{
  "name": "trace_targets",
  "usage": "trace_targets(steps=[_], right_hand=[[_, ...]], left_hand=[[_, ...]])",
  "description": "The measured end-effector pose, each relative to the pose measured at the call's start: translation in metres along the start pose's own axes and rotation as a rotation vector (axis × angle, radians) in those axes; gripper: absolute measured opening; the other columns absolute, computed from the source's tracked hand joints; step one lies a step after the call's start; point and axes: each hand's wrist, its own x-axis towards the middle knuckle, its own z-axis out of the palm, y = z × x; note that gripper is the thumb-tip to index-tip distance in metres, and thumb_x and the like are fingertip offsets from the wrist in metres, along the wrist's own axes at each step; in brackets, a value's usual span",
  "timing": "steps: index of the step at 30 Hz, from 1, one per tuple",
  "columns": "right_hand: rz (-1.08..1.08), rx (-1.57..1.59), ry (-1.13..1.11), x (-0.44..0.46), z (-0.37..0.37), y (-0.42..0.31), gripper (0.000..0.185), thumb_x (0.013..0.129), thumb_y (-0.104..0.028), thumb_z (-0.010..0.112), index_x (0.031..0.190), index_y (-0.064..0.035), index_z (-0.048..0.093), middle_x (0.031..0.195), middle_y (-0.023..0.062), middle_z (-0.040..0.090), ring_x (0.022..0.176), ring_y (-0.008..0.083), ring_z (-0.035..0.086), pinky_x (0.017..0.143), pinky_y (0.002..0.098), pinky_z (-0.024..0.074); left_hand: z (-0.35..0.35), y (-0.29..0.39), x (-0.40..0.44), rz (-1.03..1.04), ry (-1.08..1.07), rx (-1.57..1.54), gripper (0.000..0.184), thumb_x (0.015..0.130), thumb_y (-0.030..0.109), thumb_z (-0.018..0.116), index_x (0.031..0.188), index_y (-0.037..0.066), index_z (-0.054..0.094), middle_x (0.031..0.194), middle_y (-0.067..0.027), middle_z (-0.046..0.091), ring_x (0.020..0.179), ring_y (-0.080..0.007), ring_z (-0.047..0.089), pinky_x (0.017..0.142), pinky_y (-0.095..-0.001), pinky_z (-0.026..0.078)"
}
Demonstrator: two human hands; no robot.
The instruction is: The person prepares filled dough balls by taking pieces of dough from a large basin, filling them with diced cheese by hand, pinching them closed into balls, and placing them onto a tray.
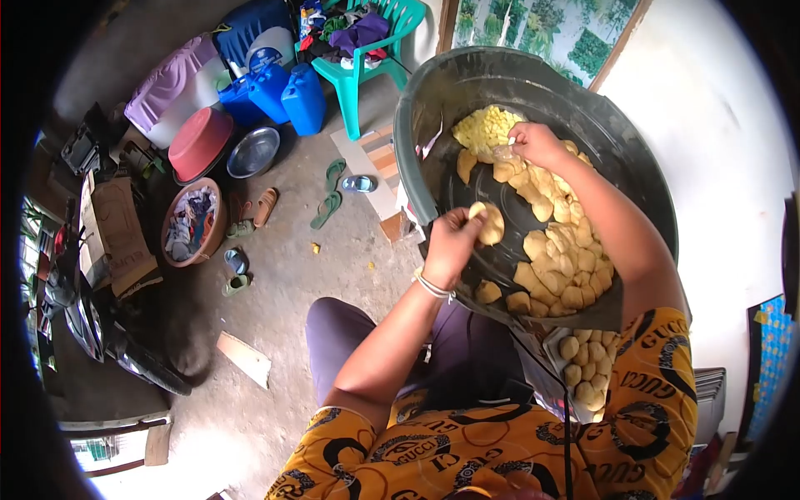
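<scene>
Grey concrete floor [283,283] across left of frame. At centre, over dark-green plastic tub [500,79]: flat tan dough-like disc [492,225], edge-pinched in left hand [454,242]. Upper centre: right hand [540,145], fingers nearly together beside small yellow pieces [486,127]; can't tell if gripping. Keep disc level, thumb light.

I read "GUCCI" printed repeatedly across the orange, black-patterned fabric shirt [492,442]. Lettering on the torn brown cardboard box [121,229] was unclear to me.

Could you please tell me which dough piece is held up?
The flattened dough piece in the left hand; the other dough pieces lie down in the dark tub.
</scene>
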Motion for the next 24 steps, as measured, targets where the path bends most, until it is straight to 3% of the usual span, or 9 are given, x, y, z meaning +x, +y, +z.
trace_targets(steps=[3,9,12,13,18,20,24], right_hand=[[-0.017,0.339,-0.095,-0.045,-0.014,-0.031,0.027,0.080,-0.006,0.062,0.107,-0.0014,0.060,0.089,0.0072,0.066,0.079,0.0130,0.062,0.074,0.0269,0.0474],[-0.119,0.594,-0.179,-0.123,0.010,-0.086,0.027,0.085,-0.001,0.058,0.112,0.0001,0.059,0.084,0.0006,0.061,0.076,0.0048,0.055,0.071,0.0217,0.0447],[-0.376,0.178,0.001,-0.134,0.028,-0.096,0.029,0.081,0.000,0.058,0.109,-0.0006,0.060,0.087,0.0097,0.060,0.077,0.0205,0.061,0.071,0.0302,0.0485],[-0.375,0.134,-0.028,-0.136,0.029,-0.099,0.032,0.079,-0.001,0.057,0.112,-0.0016,0.059,0.091,0.0141,0.056,0.081,0.0298,0.060,0.073,0.0349,0.0482],[-0.432,0.105,-0.030,-0.136,0.039,-0.101,0.035,0.083,-0.003,0.055,0.118,-0.0041,0.057,0.092,0.0143,0.055,0.081,0.0305,0.057,0.073,0.0360,0.0465],[-0.468,0.133,-0.015,-0.134,0.038,-0.095,0.033,0.082,-0.003,0.058,0.116,-0.0045,0.059,0.093,0.0138,0.055,0.079,0.0270,0.058,0.071,0.0341,0.0463],[-0.291,0.419,-0.080,-0.124,0.038,-0.084,0.043,0.079,-0.004,0.065,0.121,-0.0075,0.054,0.099,0.0101,0.055,0.079,0.0188,0.058,0.071,0.0301,0.0475]], left_hand=[[-0.003,0.003,0.001,-0.086,0.061,-0.122,0.021,0.089,0.024,0.059,0.087,0.003,0.060,0.076,-0.0041,0.065,0.065,-0.0117,0.061,0.058,-0.0248,0.049],[-0.007,0.005,0.003,-0.185,-0.048,-0.194,0.021,0.088,0.025,0.061,0.093,0.005,0.059,0.086,-0.0047,0.065,0.077,-0.0135,0.062,0.064,-0.0269,0.050],[-0.002,0.006,-0.001,-0.127,-0.103,-0.185,0.022,0.086,0.024,0.065,0.095,0.005,0.058,0.087,-0.0047,0.065,0.077,-0.0139,0.062,0.064,-0.0265,0.050],[-0.003,0.004,-0.001,-0.123,-0.095,-0.180,0.024,0.084,0.021,0.068,0.097,0.004,0.058,0.087,-0.0048,0.065,0.078,-0.0140,0.062,0.064,-0.0260,0.050],[-0.009,0.002,0.001,-0.120,-0.106,-0.198,0.024,0.083,0.017,0.068,0.100,0.003,0.059,0.091,-0.0058,0.065,0.081,-0.0145,0.063,0.064,-0.0256,0.051],[-0.010,0.003,-0.001,-0.141,-0.133,-0.224,0.025,0.083,0.016,0.068,0.102,0.002,0.059,0.092,-0.0060,0.065,0.081,-0.0145,0.064,0.064,-0.0251,0.051],[-0.007,0.010,-0.003,-0.126,-0.220,-0.219,0.026,0.085,0.018,0.066,0.105,0.003,0.060,0.094,-0.0046,0.065,0.083,-0.0139,0.063,0.065,-0.0242,0.052]])
